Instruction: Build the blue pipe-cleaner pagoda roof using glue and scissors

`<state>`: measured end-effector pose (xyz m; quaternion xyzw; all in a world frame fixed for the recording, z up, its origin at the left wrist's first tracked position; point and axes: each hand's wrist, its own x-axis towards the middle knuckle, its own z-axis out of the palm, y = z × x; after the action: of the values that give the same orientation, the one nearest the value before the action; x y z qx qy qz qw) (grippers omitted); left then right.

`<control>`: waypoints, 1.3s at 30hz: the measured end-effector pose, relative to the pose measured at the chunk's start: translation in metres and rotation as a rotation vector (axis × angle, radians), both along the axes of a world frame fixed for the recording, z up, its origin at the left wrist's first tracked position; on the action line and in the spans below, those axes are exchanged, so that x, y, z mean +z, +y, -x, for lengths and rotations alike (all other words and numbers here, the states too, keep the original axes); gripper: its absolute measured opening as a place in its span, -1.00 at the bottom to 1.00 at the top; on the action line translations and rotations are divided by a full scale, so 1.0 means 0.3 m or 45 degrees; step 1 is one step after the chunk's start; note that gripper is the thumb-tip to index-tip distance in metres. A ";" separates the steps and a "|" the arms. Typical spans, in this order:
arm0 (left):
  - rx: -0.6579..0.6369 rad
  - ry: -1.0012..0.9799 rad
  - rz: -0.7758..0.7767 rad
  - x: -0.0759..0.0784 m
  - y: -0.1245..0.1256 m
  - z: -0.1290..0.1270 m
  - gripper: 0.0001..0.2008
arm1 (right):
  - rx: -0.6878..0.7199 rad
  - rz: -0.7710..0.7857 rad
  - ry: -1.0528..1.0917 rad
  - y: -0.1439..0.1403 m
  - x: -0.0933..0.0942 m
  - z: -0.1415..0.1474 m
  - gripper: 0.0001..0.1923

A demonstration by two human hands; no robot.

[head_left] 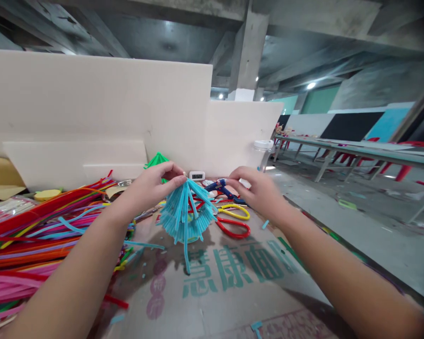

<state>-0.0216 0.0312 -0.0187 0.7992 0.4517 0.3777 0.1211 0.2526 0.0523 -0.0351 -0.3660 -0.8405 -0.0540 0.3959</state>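
Observation:
My left hand [161, 182] pinches the tip of a light-blue cone [187, 214] made of many pipe cleaners, which hangs over the cardboard. One longer blue strand trails below its front edge. To the right, my right hand [257, 190] is raised with thumb and fingertips drawn together; whatever they hold, if anything, is too small to make out. Just beside those fingertips lies a dark-blue glue gun [221, 187]. Scissors with one yellow and one red handle [235, 228] lie on the cardboard behind the cone. A green pipe-cleaner cone [158, 159] stands partly hidden behind my left hand.
Heaped pipe cleaners [31, 245] in many colours cover the left side. The printed cardboard [226, 301] carries small blue offcuts. A small digital clock [197, 175] and a lidded clear jar [263, 153] stand before white boards [99, 103]. Long tables [374, 151] stand off to the right.

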 end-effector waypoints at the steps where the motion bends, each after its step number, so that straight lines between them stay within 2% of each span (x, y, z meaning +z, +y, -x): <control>1: 0.002 0.004 -0.007 0.001 0.000 -0.001 -0.64 | 0.074 -0.078 -0.037 -0.020 -0.010 0.025 -0.82; 4: 0.012 0.025 -0.045 0.004 0.000 -0.002 -0.65 | 0.173 -0.107 -0.080 -0.068 -0.038 0.077 -0.83; 7: 0.022 0.046 -0.077 0.007 0.002 -0.001 -0.66 | 0.140 0.047 -0.103 -0.089 -0.052 0.093 -0.84; 9: 0.022 0.043 -0.085 0.007 0.005 0.002 -0.66 | 0.083 0.082 -0.139 -0.088 -0.051 0.090 -0.80; 13: 0.028 0.031 -0.081 0.004 0.011 0.007 -0.66 | 0.100 -0.067 -0.180 -0.076 -0.044 0.082 -0.74; 16: 0.027 0.014 -0.061 0.004 0.012 0.006 -0.65 | 0.127 -0.129 -0.143 -0.077 -0.047 0.086 -0.90; 19: 0.026 0.007 -0.045 0.006 0.010 0.002 -0.65 | 0.115 -0.178 -0.154 -0.094 -0.051 0.094 -0.75; 22: 0.029 0.029 -0.066 0.008 0.009 -0.001 -0.66 | 0.143 -0.196 -0.157 -0.112 -0.050 0.101 -0.83; 26: 0.036 0.045 -0.080 0.009 0.009 -0.001 -0.66 | 0.205 -0.038 -0.084 -0.110 -0.045 0.097 -0.70; 29: 0.045 0.044 -0.072 0.011 0.004 -0.001 -0.66 | 0.240 0.037 0.076 -0.095 -0.038 0.090 -0.79; 32: 0.056 0.026 -0.056 0.009 0.000 -0.005 -0.67 | 0.285 0.243 0.264 -0.089 -0.029 0.091 -0.86; 36: 0.084 -0.026 -0.031 -0.002 0.015 -0.001 -0.68 | 0.376 0.519 0.462 -0.092 -0.023 0.100 -0.85; 39: 0.153 -0.051 -0.127 -0.001 0.020 0.011 -0.61 | 0.436 0.625 0.541 -0.093 -0.023 0.105 -0.84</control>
<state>-0.0250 0.0373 -0.0190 0.7680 0.4769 0.4222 0.0671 0.2211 0.0243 -0.0420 -0.3071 -0.7766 0.2934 0.4653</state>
